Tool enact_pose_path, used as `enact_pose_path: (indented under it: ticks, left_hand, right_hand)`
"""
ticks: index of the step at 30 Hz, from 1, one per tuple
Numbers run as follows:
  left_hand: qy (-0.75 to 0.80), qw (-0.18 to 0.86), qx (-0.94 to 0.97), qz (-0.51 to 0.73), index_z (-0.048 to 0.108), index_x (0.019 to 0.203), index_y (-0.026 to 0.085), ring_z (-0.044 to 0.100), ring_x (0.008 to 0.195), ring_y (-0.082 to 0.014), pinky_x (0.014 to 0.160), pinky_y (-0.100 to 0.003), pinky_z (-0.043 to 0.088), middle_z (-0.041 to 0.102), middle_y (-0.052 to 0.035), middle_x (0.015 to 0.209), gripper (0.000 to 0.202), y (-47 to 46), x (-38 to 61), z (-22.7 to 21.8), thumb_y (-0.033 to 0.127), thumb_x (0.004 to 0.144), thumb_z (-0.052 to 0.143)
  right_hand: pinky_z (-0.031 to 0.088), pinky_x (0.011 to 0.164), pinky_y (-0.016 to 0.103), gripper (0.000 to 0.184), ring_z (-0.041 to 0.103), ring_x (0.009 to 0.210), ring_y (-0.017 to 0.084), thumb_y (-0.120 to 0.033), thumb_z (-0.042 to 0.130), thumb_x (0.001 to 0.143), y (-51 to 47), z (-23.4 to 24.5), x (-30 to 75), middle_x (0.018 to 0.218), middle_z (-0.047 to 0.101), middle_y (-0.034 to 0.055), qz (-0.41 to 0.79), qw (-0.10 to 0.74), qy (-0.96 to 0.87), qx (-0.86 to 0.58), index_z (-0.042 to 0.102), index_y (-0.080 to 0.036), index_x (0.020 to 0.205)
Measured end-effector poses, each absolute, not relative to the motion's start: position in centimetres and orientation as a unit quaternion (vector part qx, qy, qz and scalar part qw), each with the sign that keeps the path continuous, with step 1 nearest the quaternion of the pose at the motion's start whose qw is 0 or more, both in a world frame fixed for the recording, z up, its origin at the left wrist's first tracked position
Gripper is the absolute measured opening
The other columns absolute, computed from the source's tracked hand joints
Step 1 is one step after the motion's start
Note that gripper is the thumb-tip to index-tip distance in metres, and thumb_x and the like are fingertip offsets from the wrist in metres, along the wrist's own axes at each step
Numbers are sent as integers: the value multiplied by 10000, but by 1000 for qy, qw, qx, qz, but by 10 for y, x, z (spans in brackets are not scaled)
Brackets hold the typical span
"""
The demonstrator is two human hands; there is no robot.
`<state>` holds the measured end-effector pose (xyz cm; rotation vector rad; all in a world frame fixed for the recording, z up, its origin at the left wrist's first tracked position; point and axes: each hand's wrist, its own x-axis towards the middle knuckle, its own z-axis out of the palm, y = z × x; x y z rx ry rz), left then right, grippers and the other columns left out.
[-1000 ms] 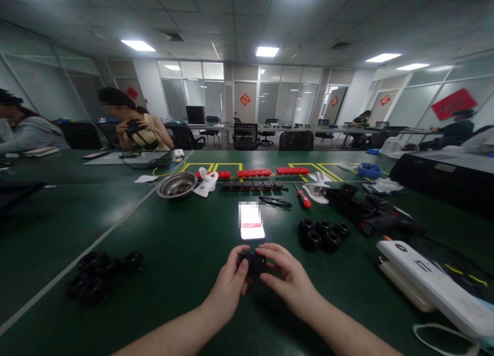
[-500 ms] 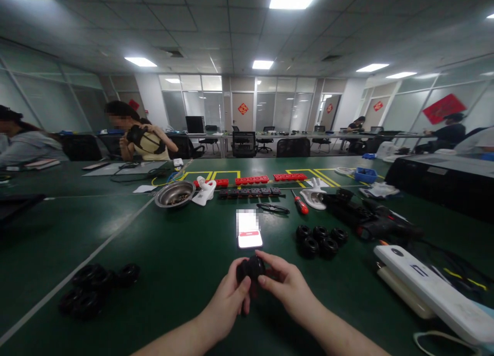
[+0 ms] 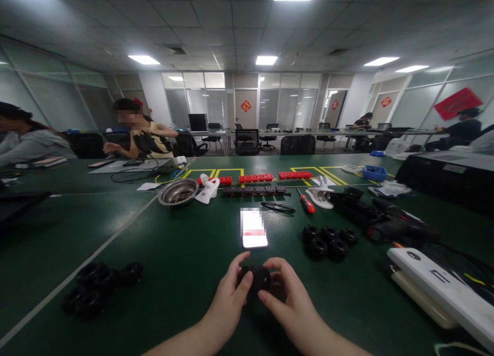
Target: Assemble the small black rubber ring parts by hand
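Note:
Close to the table's near edge, a black wheel point(image 3: 262, 279) sits between my two hands, its round face turned to the right. My left hand point(image 3: 230, 291) grips it from the left, thumb across the near side. On the other side, the curled fingers and thumb of my right hand point(image 3: 288, 294) hold its right edge. Part of the wheel is hidden by my fingers. One group of similar black wheels point(image 3: 92, 289) lies to the left, and another cluster of black wheels point(image 3: 328, 241) stands to the right. A lit phone point(image 3: 253, 228) lies just beyond my hands.
Farther back are a metal bowl point(image 3: 178, 192), red perforated strips point(image 3: 256, 178), a dark row of parts point(image 3: 254, 191), glasses point(image 3: 278, 208) and a red-handled screwdriver point(image 3: 307, 204). A white device point(image 3: 443, 284) and dark equipment occupy the right. Other people sit around the room.
The wheel has turned in my hands to show its round face. My right fingers have curled around its right side. The view has shifted slightly, and a person at left has lowered an arm.

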<state>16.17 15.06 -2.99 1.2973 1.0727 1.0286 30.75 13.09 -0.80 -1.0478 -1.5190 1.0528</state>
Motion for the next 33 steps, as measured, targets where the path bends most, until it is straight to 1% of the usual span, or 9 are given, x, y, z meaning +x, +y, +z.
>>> enact_pose_path:
  ticks: [4,6,10,14,16,20,22,28,33]
  left_hand:
    - [443,570,557,411,424,1066,171,348,310,-25,310,-152,210,522,18,647,477,152,161,-29,540,765,393]
    - [407,586,571,406,440,1048,163,405,358,-35,331,-151,249,537,-2,688,454,151,160,-29,514,760,429]
    - [370,599,576,415,323,1172,213,498,482,-61,411,-170,362,545,-44,870,521,147,161,-28,389,734,543]
    - [411,572,583,404,295,1157,229,482,403,-45,372,-166,356,537,-21,823,451,144,162,-26,359,773,494]
    - [415,564,592,399,303,1144,219,478,388,-46,362,-163,347,533,-7,780,435,143,162,-24,374,779,480]
    - [420,546,609,394,344,1132,192,485,405,-57,373,-164,342,526,10,713,427,144,162,-23,407,784,466]
    - [424,542,611,391,384,1106,181,486,410,-63,374,-166,339,528,11,694,426,146,161,-24,429,773,476]
    - [443,530,595,411,528,762,125,456,410,-82,341,-166,315,476,24,534,487,153,158,-25,592,734,389]
    - [438,553,560,434,444,1037,167,457,367,-74,319,-152,278,527,32,568,486,154,159,-25,550,738,437]
  right_hand:
    - [463,724,341,316,526,853,202,-178,591,664,137,-5,311,982,507,61,450,463,-617,-450,495,-206,964]
    - [463,746,353,303,530,882,215,-198,597,662,139,-3,313,992,523,74,462,463,-614,-443,516,-196,955]
    - [438,823,385,436,518,975,234,-255,595,687,141,-3,318,1092,529,102,468,494,-590,-434,485,-197,1104]
    - [377,902,392,373,507,1018,234,-323,552,748,143,-3,322,1101,560,83,432,480,-628,-435,547,-209,1103]
    - [399,873,384,373,529,979,231,-363,523,768,145,-3,323,1073,578,76,424,467,-634,-447,551,-213,1108]
    - [490,636,331,381,592,706,191,-414,483,777,148,-7,321,928,609,83,472,458,-590,-468,565,-165,1054]
    - [486,596,310,342,588,675,181,-388,522,754,148,-6,319,892,608,75,484,469,-578,-461,559,-159,1005]
    - [453,761,330,327,551,873,197,-190,601,681,131,2,316,1027,545,61,443,462,-648,-413,515,-217,995]
    - [436,816,329,336,492,1005,210,-119,570,673,130,-3,314,1196,398,67,421,476,-656,-407,548,-246,984]
